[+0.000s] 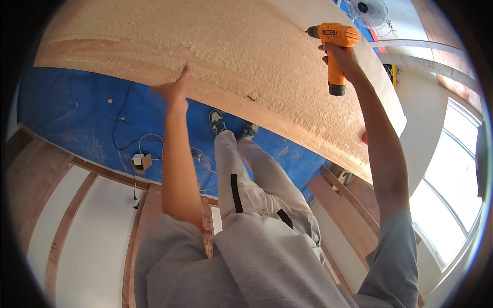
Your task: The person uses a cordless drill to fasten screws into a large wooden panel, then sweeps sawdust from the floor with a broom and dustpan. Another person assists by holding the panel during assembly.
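An orange-and-black pistol-shaped cordless drill is held by its grip in the right hand, at the far right, over a wide tan wooden board strewn with pale shavings. The fingers of that hand are wrapped around the grip; whether the trigger is pressed cannot be told. The drill's tip is pointed left, and contact with the board cannot be made out. The left hand, blurred, is spread with nothing seen in it, by the near edge of the board, well apart from the drill.

For good control, the grip should be kept firm and the wrist straight, and the trigger is best left alone until the tip is properly lined up. Loose shavings are better brushed aside first, and the left hand should be kept out of the tip's line.
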The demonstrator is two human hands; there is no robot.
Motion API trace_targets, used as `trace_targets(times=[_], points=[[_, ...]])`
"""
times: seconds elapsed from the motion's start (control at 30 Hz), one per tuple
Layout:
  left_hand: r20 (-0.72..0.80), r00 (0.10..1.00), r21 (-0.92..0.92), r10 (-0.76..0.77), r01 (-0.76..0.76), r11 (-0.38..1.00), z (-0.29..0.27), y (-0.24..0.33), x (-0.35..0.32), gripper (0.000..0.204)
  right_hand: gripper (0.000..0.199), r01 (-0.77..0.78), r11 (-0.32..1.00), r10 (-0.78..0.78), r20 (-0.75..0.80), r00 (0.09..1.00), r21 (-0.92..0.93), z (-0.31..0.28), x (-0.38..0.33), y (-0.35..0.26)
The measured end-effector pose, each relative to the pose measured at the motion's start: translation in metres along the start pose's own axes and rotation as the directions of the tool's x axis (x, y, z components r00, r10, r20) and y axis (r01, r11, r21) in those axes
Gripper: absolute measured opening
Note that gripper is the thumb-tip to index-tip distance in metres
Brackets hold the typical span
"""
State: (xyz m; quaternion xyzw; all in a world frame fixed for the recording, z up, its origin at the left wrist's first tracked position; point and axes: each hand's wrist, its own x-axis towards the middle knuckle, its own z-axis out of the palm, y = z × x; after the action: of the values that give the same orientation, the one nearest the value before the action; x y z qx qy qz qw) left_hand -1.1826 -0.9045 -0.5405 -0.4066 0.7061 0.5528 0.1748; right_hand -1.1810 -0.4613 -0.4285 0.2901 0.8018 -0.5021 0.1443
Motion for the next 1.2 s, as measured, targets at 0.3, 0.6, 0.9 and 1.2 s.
trace_targets(times=[0.3, 0.6, 0.9, 1.2], points=[[-0.195, 0.97, 0.214, -0.142, 0.184, 0.959, 0.033, 0.029, 0.014, 0.145, 0.035, -0.069, 0.974, 0.078, -0.035, 0.996, 0.217, -0.026, 0.014, 0.034], [-0.165, 0.955, 0.196, -0.248, 0.278, 0.94, 0.035, 0.033, 0.01, 0.148, 0.033, 0.025, 0.962, 0.007, -0.116, 0.993, 0.273, -0.001, -0.069, 0.073], [-0.085, 0.986, 0.248, -0.145, 0.162, 0.955, 0.028, -0.005, 0.053, 0.13, 0.031, -0.055, 0.944, 0.111, -0.156, 0.982, 0.325, 0.011, -0.214, 0.055], [0.191, 0.945, 0.069, -0.265, 0.257, 0.964, 0.002, 0.015, 0.041, 0.116, 0.021, -0.13, 0.903, 0.308, -0.405, 0.861, 0.41, 0.09, -0.257, -0.004]])
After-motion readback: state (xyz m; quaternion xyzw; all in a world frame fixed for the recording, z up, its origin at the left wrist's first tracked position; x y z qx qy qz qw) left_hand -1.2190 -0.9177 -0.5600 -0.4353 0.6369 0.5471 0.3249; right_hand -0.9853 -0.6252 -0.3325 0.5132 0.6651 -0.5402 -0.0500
